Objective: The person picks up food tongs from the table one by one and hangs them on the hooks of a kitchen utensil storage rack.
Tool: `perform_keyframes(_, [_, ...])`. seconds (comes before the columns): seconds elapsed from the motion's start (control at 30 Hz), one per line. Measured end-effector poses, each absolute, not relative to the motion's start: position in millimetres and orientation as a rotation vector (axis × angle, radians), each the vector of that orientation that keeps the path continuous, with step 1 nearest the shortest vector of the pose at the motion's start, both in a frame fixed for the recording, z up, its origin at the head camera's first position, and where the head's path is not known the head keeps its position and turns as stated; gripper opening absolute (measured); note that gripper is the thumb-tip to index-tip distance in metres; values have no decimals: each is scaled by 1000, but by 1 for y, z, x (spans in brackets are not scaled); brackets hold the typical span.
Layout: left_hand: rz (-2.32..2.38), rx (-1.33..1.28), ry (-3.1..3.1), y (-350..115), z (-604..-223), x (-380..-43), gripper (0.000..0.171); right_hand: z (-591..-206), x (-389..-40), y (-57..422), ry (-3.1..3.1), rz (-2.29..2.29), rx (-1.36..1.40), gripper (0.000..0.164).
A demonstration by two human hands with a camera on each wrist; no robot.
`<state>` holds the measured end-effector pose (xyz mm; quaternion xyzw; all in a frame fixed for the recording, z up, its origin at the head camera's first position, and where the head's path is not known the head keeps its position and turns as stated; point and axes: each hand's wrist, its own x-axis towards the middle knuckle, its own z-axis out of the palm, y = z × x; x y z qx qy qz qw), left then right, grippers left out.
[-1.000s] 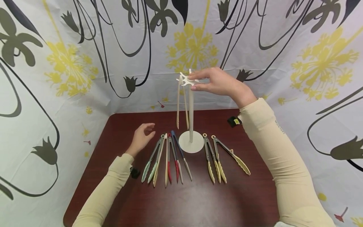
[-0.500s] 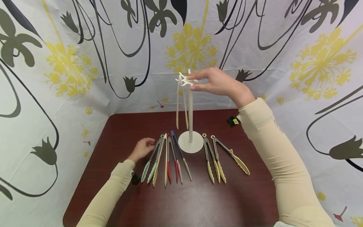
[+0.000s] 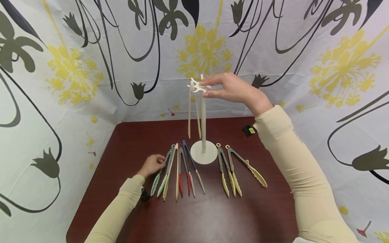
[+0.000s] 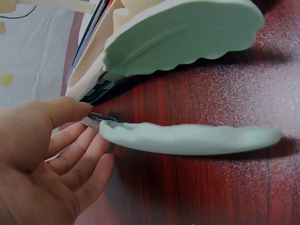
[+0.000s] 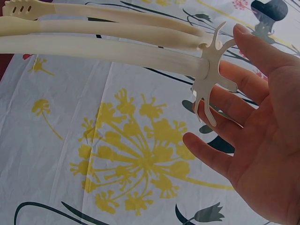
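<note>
In the head view, my left hand [image 3: 152,165] is at the left of a row of tongs, at the mint-green tongs [image 3: 165,179]. The left wrist view shows my thumb and fingers pinching a metal arm of these tongs, just behind its scalloped mint tip [image 4: 187,139]. The tongs lie spread on the table. My right hand [image 3: 234,88] rests on the star-shaped top of a white stand [image 3: 204,118], fingers fairly straight around the prongs [image 5: 213,77]. Cream tongs [image 3: 189,111] hang from that top, left of the post.
Close beside the mint tongs lie wooden-looking tongs [image 3: 177,179], red-tipped tongs [image 3: 180,184] and blue-handled tongs [image 3: 189,157]. Yellow-tipped tongs [image 3: 223,184] and another yellow-tipped pair [image 3: 258,177] lie right of the stand. A small black object [image 3: 248,130] sits at the back right.
My left hand has come down from beyond the row's left end to the mint-green tongs and taken hold of one arm. My right hand has stayed on the stand's top.
</note>
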<state>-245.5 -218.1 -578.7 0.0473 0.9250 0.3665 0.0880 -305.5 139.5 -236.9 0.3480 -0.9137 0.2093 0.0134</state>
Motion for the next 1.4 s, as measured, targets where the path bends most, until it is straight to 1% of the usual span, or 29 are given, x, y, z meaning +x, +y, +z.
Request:
perform_keyframes(0.4, [1082,113,2802,-215,-580,-242,31,-238,-305,139,-2842,658,1081,51])
perform_keyframes(0.7, [1049,110,2861,-226,-579,-240,32,-238,-304,139,-2854,663,1068,51])
perform_keyframes(0.9, [1039,50,2848,-229,-577,-240,35,-238,-304,139,-2849,656,1069,51])
perform_keyframes(1.1, [998,-25,2868,-223,-574,-241,39,-237,-304,139,-2851,670,1066,51])
perform_keyframes(1.4, [760,-34,2998,-208,-575,-244,46,-239,-305,138,-2827,685,1068,50])
